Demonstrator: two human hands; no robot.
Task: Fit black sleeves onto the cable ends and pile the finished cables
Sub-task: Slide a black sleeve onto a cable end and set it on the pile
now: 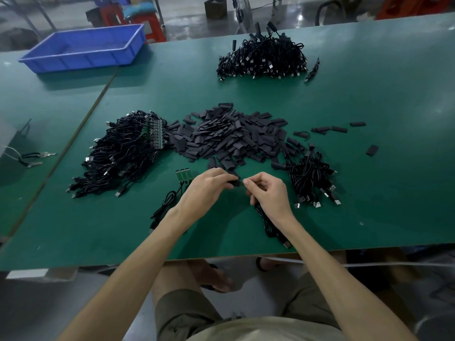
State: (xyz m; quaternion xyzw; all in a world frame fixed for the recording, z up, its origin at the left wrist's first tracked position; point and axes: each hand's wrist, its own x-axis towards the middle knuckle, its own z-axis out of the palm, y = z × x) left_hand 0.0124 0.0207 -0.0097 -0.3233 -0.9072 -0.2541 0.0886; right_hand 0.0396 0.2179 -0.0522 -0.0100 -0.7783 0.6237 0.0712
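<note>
A blue rectangular plastic tray [83, 49] sits at 10 o'clock on the green table top [369, 114]. At 9 o'clock from the hands lies a tangled heap of thin black cables with small green circuit-board ends [118, 153]. At 12 o'clock spreads a loose heap of short flat black sleeves [234, 136].

The left hand [206, 187] has its fingers curled together, pinching one black sleeve [235, 183] at its tip. Just beside it, the right hand [268, 193] pinches the end of a black cable [270, 225] between thumb and forefinger. The cable trails toward 6 o'clock on the table.

At 3 o'clock rests a small bundle of sleeved black cables [312, 178]. A larger pile of black cables [263, 57] lies far off at 1 o'clock.
</note>
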